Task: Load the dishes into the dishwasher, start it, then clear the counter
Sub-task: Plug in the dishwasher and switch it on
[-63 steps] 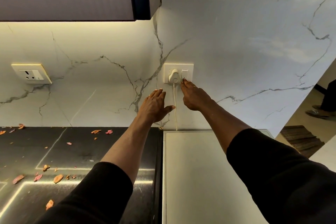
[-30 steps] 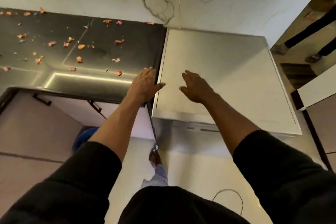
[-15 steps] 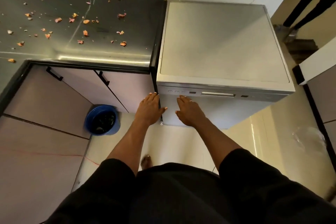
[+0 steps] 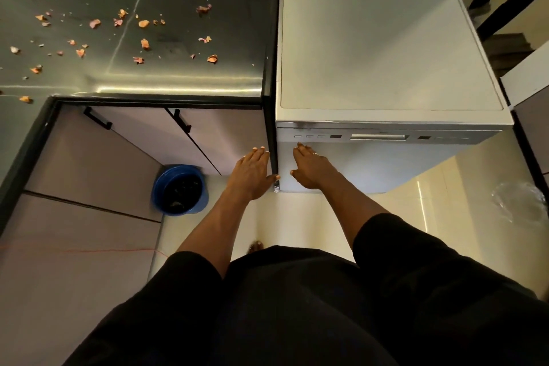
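Observation:
The silver dishwasher point(image 4: 383, 47) stands right of the dark counter point(image 4: 184, 77), its door closed. A control strip point(image 4: 383, 137) with small buttons and a handle slot runs along the door's top edge. My right hand point(image 4: 310, 168) is open, fingers straight, its fingertips just below the leftmost buttons. My left hand point(image 4: 252, 174) hovers open beside it, in front of the gap between the counter's end and the dishwasher. Neither hand holds anything. Several orange and pink peel scraps point(image 4: 144, 23) lie scattered over the counter.
A blue bin point(image 4: 179, 190) with dark waste stands on the floor below the counter. Cabinet doors with black handles point(image 4: 96, 119) sit under the counter. A clear plastic bag point(image 4: 517, 202) lies on the pale floor at the right.
My hands came down from the wall socket, passed over the dishwasher's top, and now hang in front of its door. The view tipped downward; the right fingertips edged up toward the buttons.

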